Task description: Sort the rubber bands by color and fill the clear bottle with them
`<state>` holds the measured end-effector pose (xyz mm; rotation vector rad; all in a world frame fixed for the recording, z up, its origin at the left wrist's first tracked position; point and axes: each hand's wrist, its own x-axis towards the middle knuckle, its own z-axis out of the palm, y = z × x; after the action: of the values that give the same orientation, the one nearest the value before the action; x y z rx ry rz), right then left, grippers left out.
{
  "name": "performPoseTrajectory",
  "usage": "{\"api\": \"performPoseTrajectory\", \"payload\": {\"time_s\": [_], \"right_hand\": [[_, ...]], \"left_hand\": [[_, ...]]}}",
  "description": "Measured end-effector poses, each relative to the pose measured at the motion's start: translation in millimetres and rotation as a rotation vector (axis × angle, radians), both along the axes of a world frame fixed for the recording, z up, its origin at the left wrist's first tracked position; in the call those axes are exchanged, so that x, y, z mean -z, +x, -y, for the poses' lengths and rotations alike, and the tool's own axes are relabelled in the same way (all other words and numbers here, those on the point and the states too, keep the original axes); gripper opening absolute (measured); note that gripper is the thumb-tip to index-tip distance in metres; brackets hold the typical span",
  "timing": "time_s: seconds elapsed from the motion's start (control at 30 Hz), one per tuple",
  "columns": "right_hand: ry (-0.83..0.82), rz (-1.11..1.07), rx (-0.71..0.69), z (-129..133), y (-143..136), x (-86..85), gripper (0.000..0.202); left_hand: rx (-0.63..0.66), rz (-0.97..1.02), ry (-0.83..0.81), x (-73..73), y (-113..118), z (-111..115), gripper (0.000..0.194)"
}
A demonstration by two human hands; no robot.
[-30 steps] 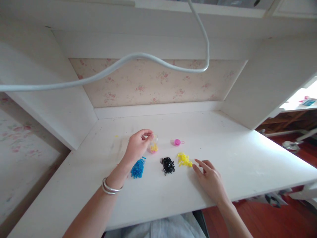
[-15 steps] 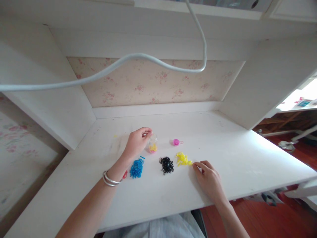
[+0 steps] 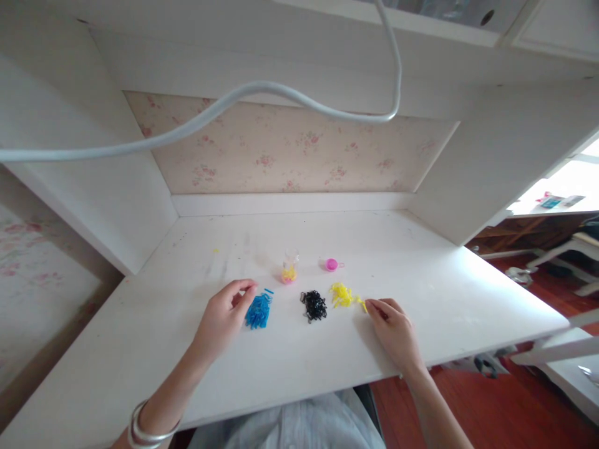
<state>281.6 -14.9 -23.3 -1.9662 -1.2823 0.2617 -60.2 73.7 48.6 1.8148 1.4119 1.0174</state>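
My left hand [image 3: 224,317] is closed in a pinch beside the pile of blue rubber bands [image 3: 259,312]; whatever its fingertips hold, if anything, is too small to make out. At the right end of the pile of yellow rubber bands [image 3: 341,295], my right hand [image 3: 393,325] pinches a yellow band [image 3: 363,304] between thumb and forefinger. Black rubber bands [image 3: 314,306] lie heaped between the blue and yellow piles. Behind them stands a small clear jar [image 3: 289,273] with yellow bands over something pink at the bottom.
A pink round lid [image 3: 331,265] with a small loop lies right of the jar. One stray blue band [image 3: 268,291] sits above its pile. A white cable [image 3: 262,91] hangs across the upper view. White side panels bound the desk [image 3: 290,362].
My left hand has moved from the jar's mouth down and left, towards the blue pile, and now hides the red bands. My right hand has stayed by the yellow pile.
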Motion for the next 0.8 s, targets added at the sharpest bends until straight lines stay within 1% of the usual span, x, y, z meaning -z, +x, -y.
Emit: {"api": "performPoseTrajectory", "payload": {"time_s": [0.07,0.13,0.27,0.37,0.47,0.6,0.7,0.8], "right_hand": [[0.006,-0.023,-0.012,-1.4,1.3,1.8,0.035],[0.011,-0.061,-0.018,-3.0,3.2,3.0,0.035],[0.002,-0.125,-0.018,-6.8,6.9,1.7,0.038],[0.0,-0.129,-0.018,-10.6,7.0,-2.2,0.04],[0.009,-0.136,-0.009,-15.1,3.5,-7.3,0.045],[0.072,-0.184,-0.026,-23.3,-7.2,-20.3,0.051],[0.127,-0.208,-0.049,-33.9,-22.0,-38.7,0.051],[0.175,-0.234,-0.105,-49.9,-44.0,-62.5,0.047]], "left_hand": [[0.037,0.008,-0.085,12.1,-14.1,14.1,0.037],[0.044,0.021,-0.111,25.1,-28.1,26.2,0.036],[-0.021,0.031,-0.162,50.4,-51.5,45.6,0.037],[-0.091,0.028,-0.194,63.6,-60.6,55.4,0.04],[-0.127,0.049,-0.184,68.0,-62.0,59.4,0.04],[-0.141,0.07,-0.183,65.5,-59.0,57.3,0.039],[-0.135,0.083,-0.193,64.4,-57.8,54.1,0.039],[-0.136,0.116,-0.206,64.5,-57.4,51.5,0.04]]}}
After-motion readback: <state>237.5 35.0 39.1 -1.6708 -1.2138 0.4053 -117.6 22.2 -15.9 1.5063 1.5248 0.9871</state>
